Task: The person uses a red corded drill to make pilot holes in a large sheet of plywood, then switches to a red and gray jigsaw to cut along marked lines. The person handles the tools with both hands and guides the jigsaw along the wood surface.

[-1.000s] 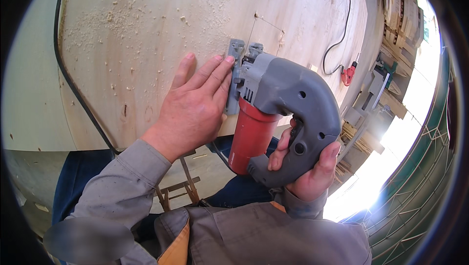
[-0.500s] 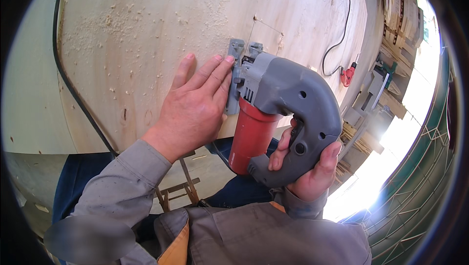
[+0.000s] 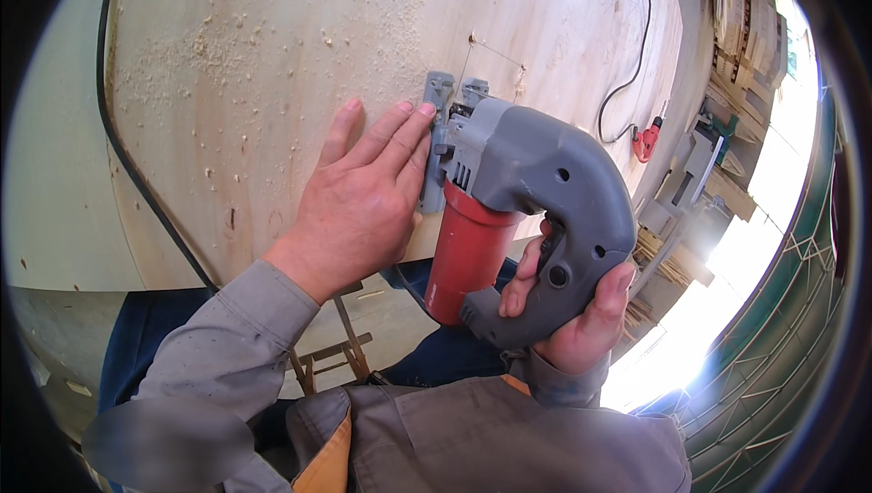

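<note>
A red-and-grey jigsaw [image 3: 554, 166] sits at the near edge of a pale wooden panel [image 3: 554, 3], its grey base plate [image 3: 433, 180] on the wood. The right hand [image 3: 581, 325] is wrapped around the saw's handle, fingers curled inside the loop and thumb outside. To the left of that grip, the left hand [image 3: 359, 198] lies palm down, fingers stretched out, the outermost one spread from the rest, fingertips touching the base plate. Just beyond the saw, thin lines [image 3: 497, 51] mark the panel. Sawdust [image 3: 204, 48] is scattered beyond the left hand, and a black cord [image 3: 136, 162] runs farther left. Beyond the right hand's grip, to the right, lies a small red tool [image 3: 646, 141]; well past it are stacked wood strips [image 3: 749, 21].
</note>
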Tool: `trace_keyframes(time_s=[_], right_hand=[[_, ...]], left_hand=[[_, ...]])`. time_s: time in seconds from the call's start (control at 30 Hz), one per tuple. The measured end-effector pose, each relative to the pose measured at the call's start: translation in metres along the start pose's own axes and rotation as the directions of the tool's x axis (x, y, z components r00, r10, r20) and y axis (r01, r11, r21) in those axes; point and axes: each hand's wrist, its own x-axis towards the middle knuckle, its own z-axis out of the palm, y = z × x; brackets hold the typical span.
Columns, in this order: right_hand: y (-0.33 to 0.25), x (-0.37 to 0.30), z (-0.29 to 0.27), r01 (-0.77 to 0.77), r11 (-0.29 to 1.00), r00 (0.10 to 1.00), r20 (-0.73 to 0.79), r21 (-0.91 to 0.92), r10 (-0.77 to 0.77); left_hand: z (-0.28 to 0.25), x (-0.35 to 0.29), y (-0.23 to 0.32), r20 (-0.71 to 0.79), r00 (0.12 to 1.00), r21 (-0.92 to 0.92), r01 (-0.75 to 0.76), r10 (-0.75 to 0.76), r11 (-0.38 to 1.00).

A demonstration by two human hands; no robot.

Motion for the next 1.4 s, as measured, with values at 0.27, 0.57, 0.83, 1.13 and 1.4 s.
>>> trace_keyframes(time_s=[0.27,0.57,0.83,1.13,1.4], right_hand=[[-0.005,0.002,0.004,-0.006,1.0,1.0,-0.026,-0.026,0.005],[-0.005,0.006,0.002,-0.003,1.0,1.0,-0.006,-0.025,0.003],[-0.005,0.008,0.002,0.01,1.0,0.999,-0.041,0.004,-0.009],[-0.009,0.01,0.008,-0.013,1.0,0.997,-0.073,-0.009,0.012],[-0.008,0.012,0.005,-0.014,1.0,0.997,-0.079,0.021,0.016]], left_hand=[[-0.001,0.003,0.0,0.002,1.0,0.003,0.004,-0.004,1.0],[-0.004,0.007,0.001,-0.035,0.999,-0.017,0.016,-0.017,1.0],[-0.004,0.009,0.0,-0.041,0.999,-0.002,0.015,-0.015,1.0],[-0.002,0.011,-0.002,-0.043,0.999,0.006,0.017,-0.017,1.0],[-0.003,0.015,-0.002,-0.067,0.997,0.004,0.022,-0.022,1.0]])
